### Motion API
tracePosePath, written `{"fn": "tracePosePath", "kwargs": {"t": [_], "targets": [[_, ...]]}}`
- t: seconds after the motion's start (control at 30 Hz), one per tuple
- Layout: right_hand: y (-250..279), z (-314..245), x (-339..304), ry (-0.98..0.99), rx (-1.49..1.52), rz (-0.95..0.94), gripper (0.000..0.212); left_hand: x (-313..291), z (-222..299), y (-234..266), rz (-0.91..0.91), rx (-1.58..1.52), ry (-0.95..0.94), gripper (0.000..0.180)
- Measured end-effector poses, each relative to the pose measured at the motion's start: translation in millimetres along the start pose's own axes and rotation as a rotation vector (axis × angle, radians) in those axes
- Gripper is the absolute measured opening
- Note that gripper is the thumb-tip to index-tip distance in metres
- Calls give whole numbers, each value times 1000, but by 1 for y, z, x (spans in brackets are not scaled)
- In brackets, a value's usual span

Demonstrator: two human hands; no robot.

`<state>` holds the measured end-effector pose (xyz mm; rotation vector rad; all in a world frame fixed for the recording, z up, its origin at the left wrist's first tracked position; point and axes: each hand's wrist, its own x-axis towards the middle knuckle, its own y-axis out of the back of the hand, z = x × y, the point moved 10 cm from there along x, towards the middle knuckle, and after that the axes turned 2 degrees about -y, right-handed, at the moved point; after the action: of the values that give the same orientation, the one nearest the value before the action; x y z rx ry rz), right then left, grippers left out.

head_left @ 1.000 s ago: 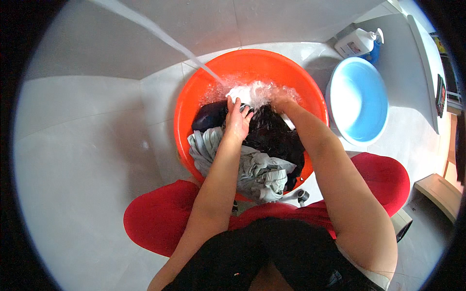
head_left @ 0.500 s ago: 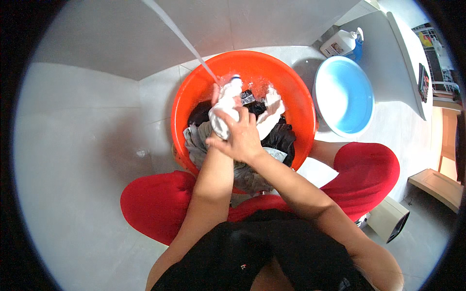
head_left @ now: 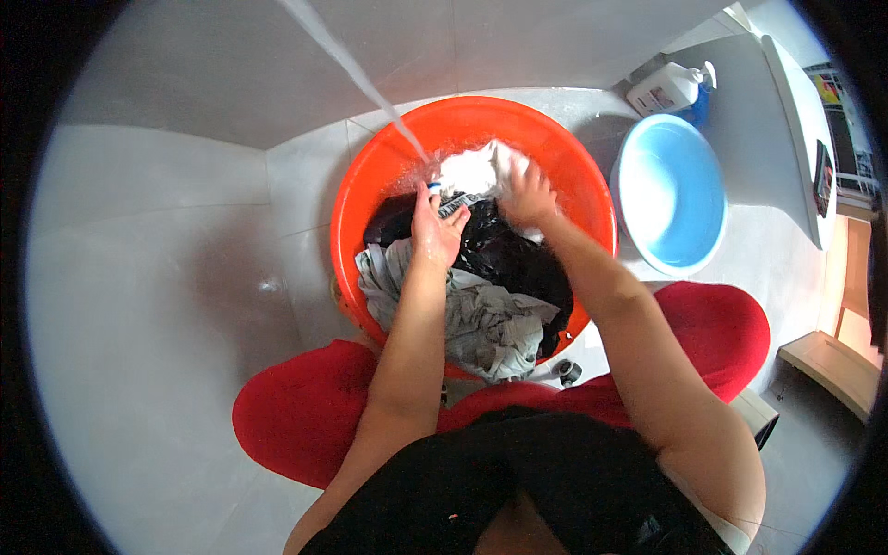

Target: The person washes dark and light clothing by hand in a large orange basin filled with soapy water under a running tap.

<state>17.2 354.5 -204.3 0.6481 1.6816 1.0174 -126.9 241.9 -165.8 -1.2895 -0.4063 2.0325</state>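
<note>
An orange basin (head_left: 592, 185) stands between my knees with wet laundry in it. A stream of water falls into its far left part. My left hand (head_left: 437, 233) is over the laundry, palm up and fingers apart, beside a small blue-and-white band (head_left: 434, 188). At the far side, a white cloth (head_left: 470, 171) lies bunched under the splash. My right hand (head_left: 530, 196), blurred by motion, grips the right part of this cloth. Black clothing (head_left: 504, 254) lies below both hands, with a printed label near its top. Grey clothing (head_left: 490, 319) fills the near side.
A light blue basin (head_left: 671, 245) stands to the right of the orange one. Behind it, a white pump bottle (head_left: 664, 90) leans near the wall. A phone-like dark object (head_left: 822, 176) rests on a white ledge. Tiled wall (head_left: 518, 42) closes off the far side.
My hands have come apart. The right has moved right and away from me with the white cloth, off the left hand. The left palm is now uncovered, and more black and grey clothing shows.
</note>
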Motion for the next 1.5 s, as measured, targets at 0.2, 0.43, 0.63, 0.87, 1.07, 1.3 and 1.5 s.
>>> {"fn": "tracePosePath", "kwargs": {"t": [0.2, 0.43, 0.63, 0.87, 1.07, 1.3, 1.5], "targets": [[-41, -32, 6, 566, -377, -192, 56, -3, -19, 10, 53, 61, 13, 69], [62, -17, 38, -39, 595, 136, 63, -18, -61, -24, 187, 89, 353, 88], [178, -82, -161, 247, 822, 513, 45, -30, -18, -96, -586, -347, 28, 74], [147, -81, -170, 314, 581, 476, 54, 9, -49, -73, -650, -265, 150, 34], [108, 14, -1, -105, 619, 49, 55, -21, -42, -60, -118, 74, -59, 41], [7, -5, -11, 35, -32, 114, 81, 0, -63, 45, 151, 132, 86, 79], [-20, -17, 16, 309, -123, -49, 81, -4, -61, 50, 169, 216, 92, 86]]}}
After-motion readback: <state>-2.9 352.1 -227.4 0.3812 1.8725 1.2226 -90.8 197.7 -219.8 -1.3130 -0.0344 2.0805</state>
